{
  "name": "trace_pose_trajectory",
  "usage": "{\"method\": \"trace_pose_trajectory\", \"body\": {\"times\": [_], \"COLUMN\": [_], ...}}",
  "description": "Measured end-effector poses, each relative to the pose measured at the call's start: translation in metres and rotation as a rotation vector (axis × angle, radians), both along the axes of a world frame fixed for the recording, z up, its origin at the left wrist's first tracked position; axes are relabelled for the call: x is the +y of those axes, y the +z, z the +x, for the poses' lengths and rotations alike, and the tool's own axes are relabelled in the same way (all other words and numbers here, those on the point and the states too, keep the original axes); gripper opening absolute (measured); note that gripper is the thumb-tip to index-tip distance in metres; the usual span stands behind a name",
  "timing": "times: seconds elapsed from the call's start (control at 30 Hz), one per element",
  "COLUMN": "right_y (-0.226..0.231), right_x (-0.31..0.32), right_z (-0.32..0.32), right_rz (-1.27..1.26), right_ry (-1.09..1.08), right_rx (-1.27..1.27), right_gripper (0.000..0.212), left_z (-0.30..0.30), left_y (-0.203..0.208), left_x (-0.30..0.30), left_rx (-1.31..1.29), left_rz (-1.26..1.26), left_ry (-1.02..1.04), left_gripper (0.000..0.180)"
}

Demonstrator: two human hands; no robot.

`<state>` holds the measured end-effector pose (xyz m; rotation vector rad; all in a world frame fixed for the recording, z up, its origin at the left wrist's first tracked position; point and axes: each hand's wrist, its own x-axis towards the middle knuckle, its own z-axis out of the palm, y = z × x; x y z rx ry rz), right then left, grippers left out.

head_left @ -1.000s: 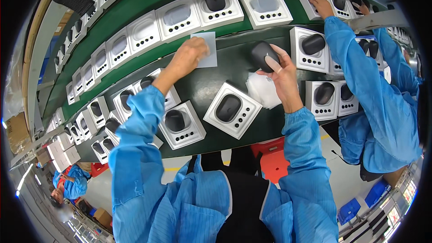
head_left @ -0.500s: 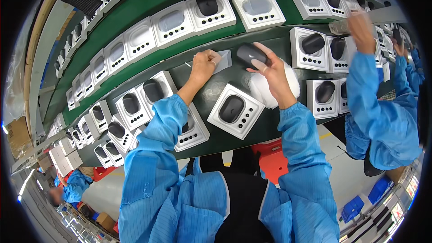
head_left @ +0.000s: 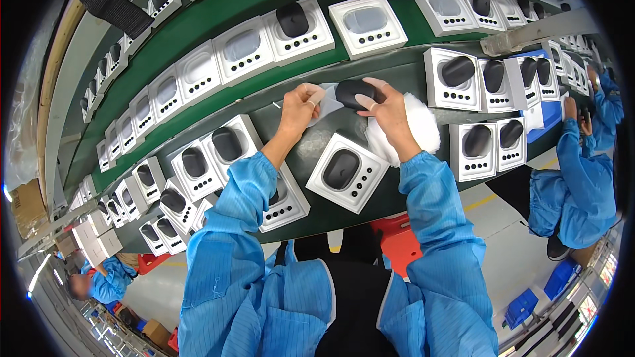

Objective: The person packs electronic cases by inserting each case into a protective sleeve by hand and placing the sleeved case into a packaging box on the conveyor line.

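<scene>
My right hand (head_left: 387,107), with pale covers on thumb and fingertip, grips a smooth black rounded case (head_left: 352,94). A thin translucent sleeve (head_left: 325,107) is pinched in my left hand (head_left: 301,111), which also wears pale fingertip covers. One end of the case overlaps or touches the sleeve's edge; whether it is inside I cannot tell. Beneath my right wrist sits a stack of soft white sheets or bags (head_left: 418,127). Just below my hands, a white tray (head_left: 362,199) lies turned at an angle, holding another black case and several small black round pieces.
More white trays (head_left: 246,133) with black cases stand left on the dark table, others (head_left: 433,99) to the right. A green belt (head_left: 390,59) behind carries a row of trays (head_left: 367,21). A co-worker in blue (head_left: 575,165) works at right. A red stool (head_left: 400,244) is below.
My right hand has brought the black case left, against the translucent sleeve. The co-worker's arm has drawn back to the right. Trays on the green belt sit slightly farther left.
</scene>
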<state>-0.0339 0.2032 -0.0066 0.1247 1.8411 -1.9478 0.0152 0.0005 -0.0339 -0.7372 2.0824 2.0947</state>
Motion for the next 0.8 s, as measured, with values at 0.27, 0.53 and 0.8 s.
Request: {"method": "trace_pose_trajectory", "body": {"times": [0.27,0.53,0.8], "right_y": [-0.003,-0.023,-0.01], "right_x": [0.002,0.013,0.024], "right_z": [-0.009,-0.021,-0.014], "right_rz": [0.046,-0.02,-0.036], "right_ry": [0.108,0.042,-0.061], "right_rx": [-0.057,0.037,0.001], "right_gripper": [0.043,0.042,0.042], "left_z": [0.004,-0.002,-0.004], "left_y": [0.006,-0.007,-0.013], "left_x": [0.0,0.015,0.019], "left_rx": [0.061,0.132,0.102], "left_rz": [0.067,-0.66,-0.717], "left_ry": [-0.103,-0.247,-0.225], "left_gripper": [0.009,0.022,0.014]}}
